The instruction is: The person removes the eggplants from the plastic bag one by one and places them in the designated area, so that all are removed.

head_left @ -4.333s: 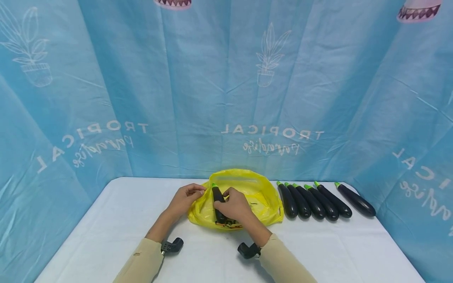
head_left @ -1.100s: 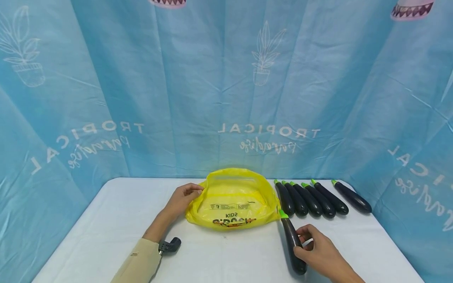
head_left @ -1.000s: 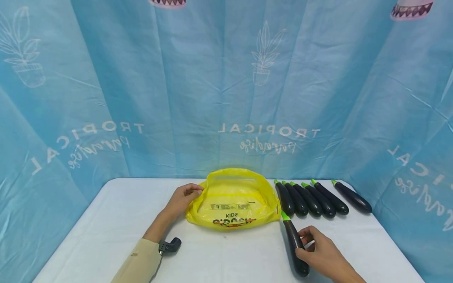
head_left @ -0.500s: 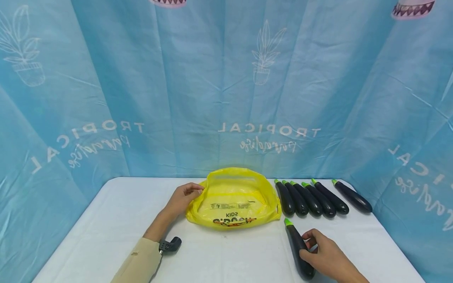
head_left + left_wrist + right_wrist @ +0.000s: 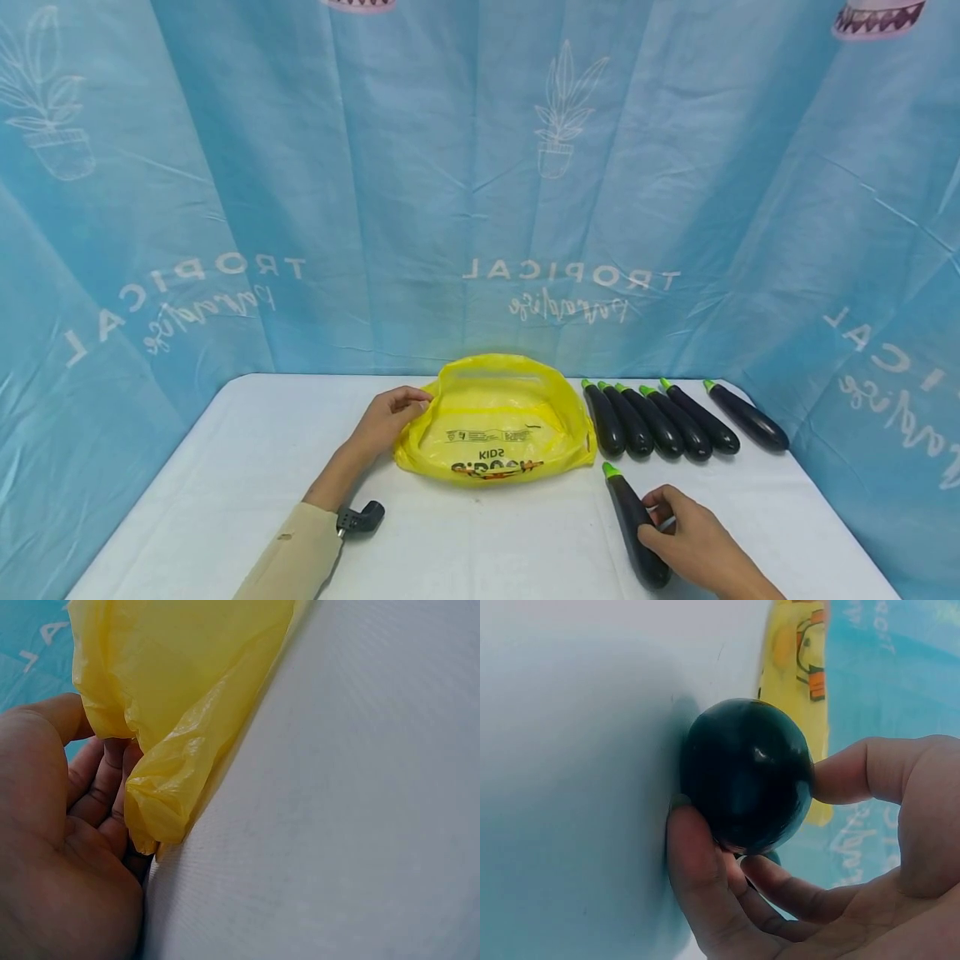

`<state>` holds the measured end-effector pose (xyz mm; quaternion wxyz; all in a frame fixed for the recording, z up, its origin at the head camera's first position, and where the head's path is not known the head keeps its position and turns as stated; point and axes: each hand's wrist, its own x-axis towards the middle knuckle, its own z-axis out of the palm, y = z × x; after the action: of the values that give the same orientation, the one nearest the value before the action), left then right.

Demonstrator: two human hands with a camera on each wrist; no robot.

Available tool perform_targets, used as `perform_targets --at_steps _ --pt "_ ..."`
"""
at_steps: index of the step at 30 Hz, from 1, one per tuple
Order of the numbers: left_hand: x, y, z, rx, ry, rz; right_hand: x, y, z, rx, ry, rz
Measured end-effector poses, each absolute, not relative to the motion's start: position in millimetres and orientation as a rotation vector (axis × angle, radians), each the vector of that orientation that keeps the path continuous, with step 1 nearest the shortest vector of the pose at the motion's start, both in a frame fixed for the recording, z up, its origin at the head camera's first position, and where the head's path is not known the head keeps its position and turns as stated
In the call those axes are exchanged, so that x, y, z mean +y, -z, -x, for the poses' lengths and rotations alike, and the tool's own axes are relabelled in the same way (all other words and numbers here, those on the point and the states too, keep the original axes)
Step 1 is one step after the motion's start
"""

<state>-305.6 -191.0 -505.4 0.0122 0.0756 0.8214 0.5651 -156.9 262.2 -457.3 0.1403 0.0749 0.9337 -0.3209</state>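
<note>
My right hand [image 5: 693,533] grips a glossy dark eggplant [image 5: 632,525] with a green stem, low on the white table at the front right. Its stem points away, toward the bag. In the right wrist view the thumb and fingers [image 5: 697,855] close around the rounded end of the eggplant [image 5: 746,776]. My left hand [image 5: 386,421] pinches the left edge of a yellow plastic bag [image 5: 495,417], whose mouth gapes upward. The left wrist view has the crumpled bag edge [image 5: 169,780] between the thumb and curled fingers.
Several more eggplants [image 5: 660,425] lie side by side to the right of the bag, one [image 5: 747,417] set apart at the far right. A blue printed curtain [image 5: 487,183] hangs behind and around the white table [image 5: 420,550].
About four seconds ago my right hand held an eggplant inside the bag; now it holds one out at the front right. Lately it drifts slightly nearer and rightward. My left hand stays put.
</note>
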Motion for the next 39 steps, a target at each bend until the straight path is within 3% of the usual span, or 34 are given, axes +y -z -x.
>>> perform_targets --at_steps 39 --pt "-192 506 304 2.58 -1.753 -0.254 281 447 169 2.831 0.893 -0.174"
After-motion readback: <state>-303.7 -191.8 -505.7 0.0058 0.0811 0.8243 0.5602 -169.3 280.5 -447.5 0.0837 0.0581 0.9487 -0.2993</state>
